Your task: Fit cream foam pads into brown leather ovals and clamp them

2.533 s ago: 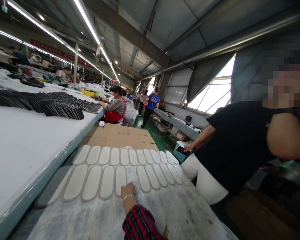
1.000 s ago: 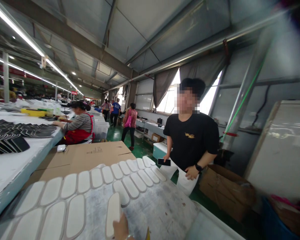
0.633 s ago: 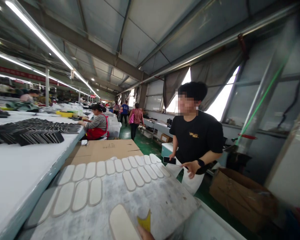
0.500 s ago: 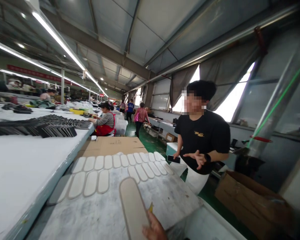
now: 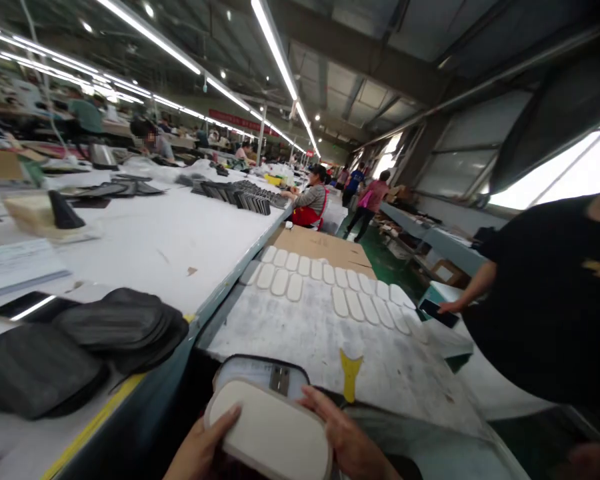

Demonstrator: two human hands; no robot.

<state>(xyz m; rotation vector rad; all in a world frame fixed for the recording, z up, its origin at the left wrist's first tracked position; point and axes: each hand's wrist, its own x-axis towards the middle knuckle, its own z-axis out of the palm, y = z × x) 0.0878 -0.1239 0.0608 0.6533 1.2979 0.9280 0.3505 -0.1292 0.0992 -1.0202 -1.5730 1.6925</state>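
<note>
A white rounded oblong pad (image 5: 273, 427) with a grey edge is held low in front of me. My left hand (image 5: 205, 443) grips its left side, thumb on top. Behind the pad shows a dark-rimmed rounded piece (image 5: 245, 367) with a pale inside and a black strap-like strip (image 5: 280, 380); its lower part is hidden. My right hand (image 5: 343, 427) lies along the right end of both, fingers stretched out. A yellow Y-shaped tool (image 5: 350, 373) lies on the stained board (image 5: 300, 333) beyond. Rows of similar white pads (image 5: 355, 303) lie on that board.
At left is a white table (image 5: 145, 247) with dark fabric pieces (image 5: 115, 327), a phone (image 5: 33, 307) and a stack of black pieces (image 5: 245, 197). A co-worker in black (image 5: 545, 320) stands close at right, holding a phone. A seated person (image 5: 313, 200) is farther off.
The view has swung left and down. The pad has moved from my right hand to my left and is turned sideways. The dark-rimmed piece and my left hand have come into view.
</note>
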